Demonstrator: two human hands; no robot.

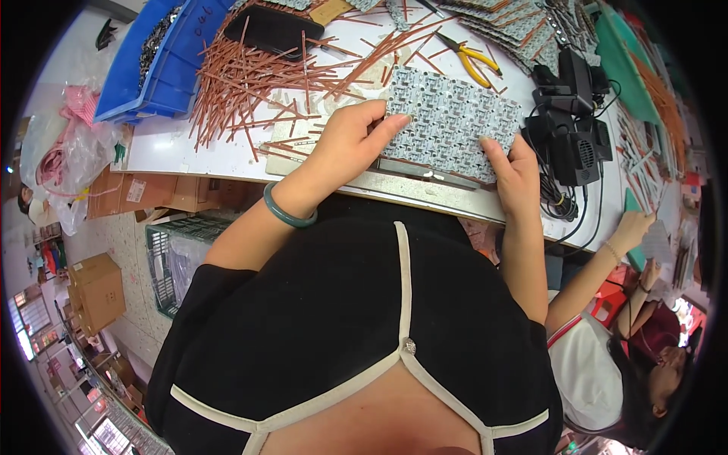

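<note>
Dark handwriting (203, 20) on blue bin (173, 68); 1 white label (136, 190) on cardbd. box (157, 194), print prob. illegible.

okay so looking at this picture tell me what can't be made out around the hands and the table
- Head view: underside of the circuit-board sheet, facing away from the camera.
- Head view: how far the left hand and right hand reach beneath it, covered by the sheet.
- Head view: shapes of the dark parts in the blue bin, too small.

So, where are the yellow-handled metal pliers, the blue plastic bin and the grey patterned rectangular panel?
Yellow-handled metal pliers (462, 50): head view, pivot.
Blue plastic bin (173, 62): head view, side wall.
Grey patterned rectangular panel (453, 121): head view, middle of face.
</note>
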